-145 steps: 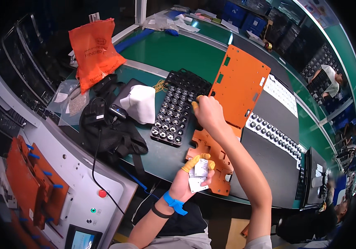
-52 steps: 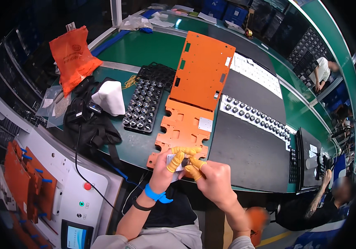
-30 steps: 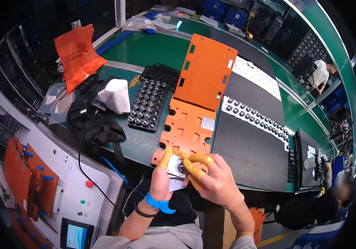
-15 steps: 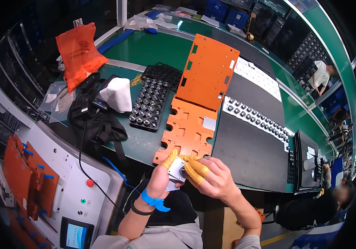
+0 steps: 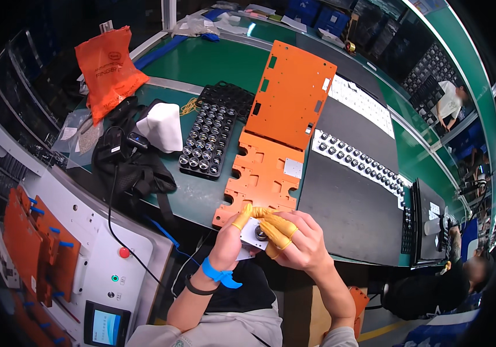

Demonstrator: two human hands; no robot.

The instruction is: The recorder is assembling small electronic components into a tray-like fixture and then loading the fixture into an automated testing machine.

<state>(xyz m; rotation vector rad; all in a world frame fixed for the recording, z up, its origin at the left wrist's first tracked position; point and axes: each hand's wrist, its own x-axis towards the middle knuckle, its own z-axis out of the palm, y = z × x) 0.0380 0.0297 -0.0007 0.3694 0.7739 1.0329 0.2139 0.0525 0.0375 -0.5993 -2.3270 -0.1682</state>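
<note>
Yellow finger cots cover several fingertips on both our hands, held close together just off the front edge of the bench. Our L hand has a white sq. plate pinched btwn. thumb & fingers: thumb along the upper-L edge, fingers at the top. Part of a 2nd white plate shows below it, near the L palm.

On the R half of the upper plate sits a small blk. round part, just L of our R fingertips. Fingers of our R hand are bunched, pressed together & curled over the plate's R side; can't tell if they pinch the round part or the plate edge, as the R thumb is hidden.

Just beyond our hands: orange slotted fixture w/ one white plate lying flat on its R side. Blk. tray of round parts is L of it; perforated white strip bearing two rows of blk. round parts is R, on dark matting. Blue wristband on our L wrist.
</note>
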